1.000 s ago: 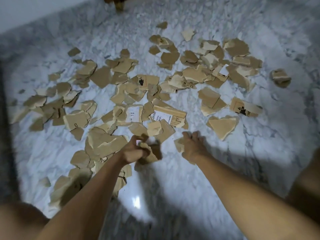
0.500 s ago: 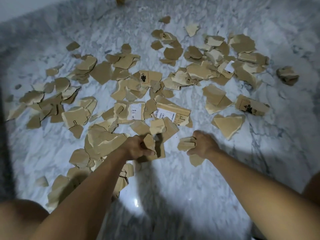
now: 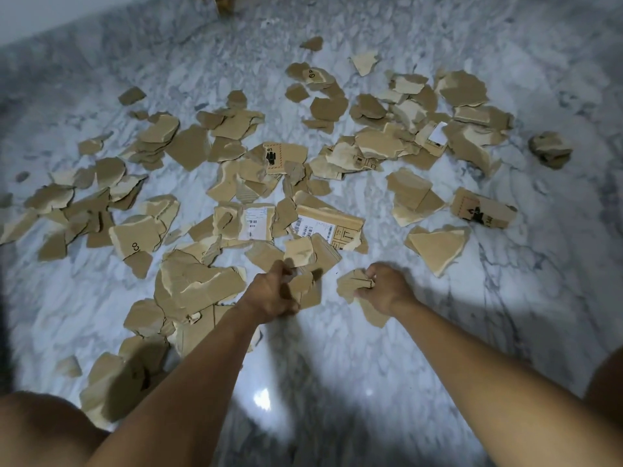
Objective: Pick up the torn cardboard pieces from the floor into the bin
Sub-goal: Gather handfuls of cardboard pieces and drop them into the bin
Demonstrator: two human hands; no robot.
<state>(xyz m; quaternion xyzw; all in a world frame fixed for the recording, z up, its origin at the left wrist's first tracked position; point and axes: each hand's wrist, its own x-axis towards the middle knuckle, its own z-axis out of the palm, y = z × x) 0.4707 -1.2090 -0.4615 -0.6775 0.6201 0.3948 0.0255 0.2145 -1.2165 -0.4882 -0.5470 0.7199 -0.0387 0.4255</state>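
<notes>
Several torn brown cardboard pieces lie scattered over the marble floor (image 3: 337, 382). My left hand (image 3: 269, 291) is closed around a few pieces (image 3: 308, 288) near the front of the spread. My right hand (image 3: 384, 288) grips a small stack of pieces (image 3: 352, 284), with one more piece (image 3: 374, 313) showing beneath the wrist. Just beyond the hands lie a piece with a white shipping label (image 3: 323, 227) and a triangular piece (image 3: 436, 246). No bin is in view.
A pile of larger pieces (image 3: 199, 284) sits left of my left arm. A crumpled piece (image 3: 549, 150) lies apart at the far right. A wooden furniture leg (image 3: 224, 1) stands at the top edge. My knees show at the bottom corners.
Both hands have stayed at nearly the same spot, holding their pieces. The right hand has gathered its stack tighter and the head camera has tilted slightly.
</notes>
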